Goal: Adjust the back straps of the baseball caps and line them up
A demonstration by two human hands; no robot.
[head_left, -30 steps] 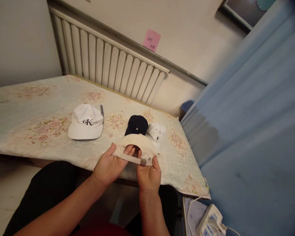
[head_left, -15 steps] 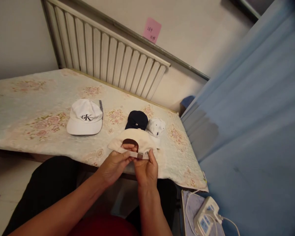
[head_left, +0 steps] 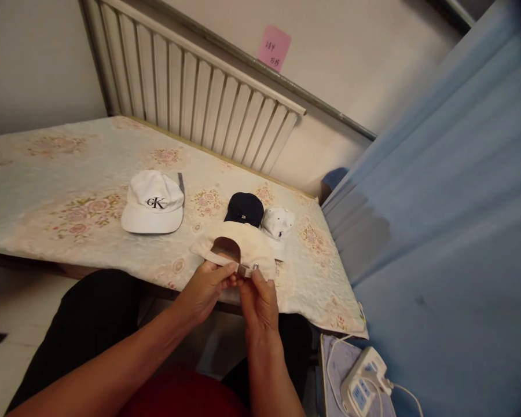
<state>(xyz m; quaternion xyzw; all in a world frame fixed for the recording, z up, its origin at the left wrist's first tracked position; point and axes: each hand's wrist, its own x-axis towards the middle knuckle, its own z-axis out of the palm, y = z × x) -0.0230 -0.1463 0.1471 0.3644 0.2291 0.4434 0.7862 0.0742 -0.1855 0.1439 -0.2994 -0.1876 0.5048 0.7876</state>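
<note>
The left hand (head_left: 204,288) comes in from eight o'clock, palm turned inward, its thumb and fingers pinching the light strap at the back of the cream cap (head_left: 258,246) just beside the brown buckle (head_left: 242,270). The right hand (head_left: 261,298) rises from between five and six o'clock, its fingers closed on the strap's other side, thumb by the buckle. The cap is held over the near edge of the flowered cloth (head_left: 91,174), back opening toward the person; the navy cap (head_left: 244,208) lies at twelve o'clock of it, the small white cap (head_left: 280,223) at two and the larger white cap (head_left: 154,197) at ten. A second ago the hands were wider apart, the left out near the cap's edge; now their fingers nearly meet. The other caps remain in place.
</note>
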